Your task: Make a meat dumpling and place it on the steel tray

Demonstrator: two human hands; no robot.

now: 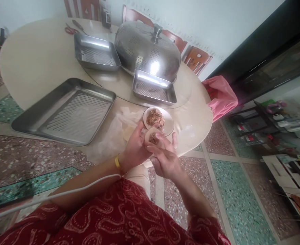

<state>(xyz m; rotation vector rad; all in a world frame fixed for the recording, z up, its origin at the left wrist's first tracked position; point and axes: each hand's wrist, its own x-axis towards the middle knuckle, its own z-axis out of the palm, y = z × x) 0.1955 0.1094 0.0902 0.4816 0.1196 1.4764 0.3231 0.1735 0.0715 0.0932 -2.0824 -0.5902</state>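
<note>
A round dumpling wrapper point(147, 136) with a lump of meat filling point(153, 138) on it rests in my left hand point(136, 149), whose fingers cup it from below. My right hand point(166, 156) is at its right side, fingertips touching the wrapper's edge and the filling. Just beyond both hands stands a white plate point(169, 119) with a heap of minced filling point(155, 117) on its left half. Left of my left hand lies a crumpled clear plastic bag point(114, 131), with pale wrappers point(128, 132) partly showing beside it.
A large metal tray point(75, 112) lies at the left table edge. Two smaller metal trays point(97, 52) point(153, 89) flank a big perforated steel dome lid point(147, 47). Red-handled scissors point(70, 30) and a knife point(78, 26) lie far left. A pink bag point(222, 95) hangs at the right edge.
</note>
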